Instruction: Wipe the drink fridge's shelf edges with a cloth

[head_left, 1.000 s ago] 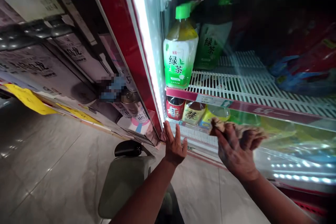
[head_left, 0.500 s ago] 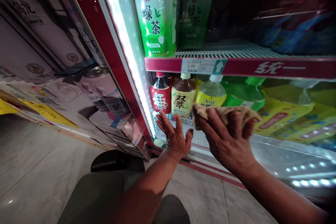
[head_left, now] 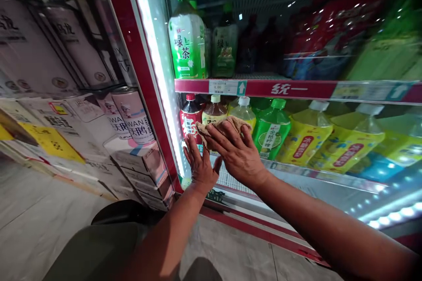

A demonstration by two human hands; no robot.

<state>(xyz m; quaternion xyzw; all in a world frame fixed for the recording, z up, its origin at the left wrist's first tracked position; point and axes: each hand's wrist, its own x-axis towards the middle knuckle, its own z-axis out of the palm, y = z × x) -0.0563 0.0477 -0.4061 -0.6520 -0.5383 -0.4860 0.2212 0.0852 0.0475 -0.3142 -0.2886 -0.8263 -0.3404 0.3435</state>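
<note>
Pressed flat under the fingers of my right hand (head_left: 239, 153) is a tan cleaning cloth (head_left: 211, 131), against the glass door of a lit drinks cooler. My left hand (head_left: 201, 167) has its fingers spread on or close to the glass, low and just left of the cloth, and holds nothing. Behind the glass near my hands stand a red-labelled bottle (head_left: 190, 116), a bottle with a cream cap (head_left: 215, 107) partly covered by the cloth, and a green bottle (head_left: 273, 129).
A red door frame (head_left: 145, 96) with a bright light strip runs along the left. Beside it stand pink cans (head_left: 133, 116) on stacked cartons (head_left: 145, 158). Green tea bottles (head_left: 187, 48) occupy the upper shelf; yellow bottles (head_left: 303, 138) stand lower right. Below lies a tiled floor (head_left: 237, 246).
My right hand has slid the cloth left across the glass, from before the yellow bottle to before the cream-capped one, closer to my left hand. The camera view has shifted too.
</note>
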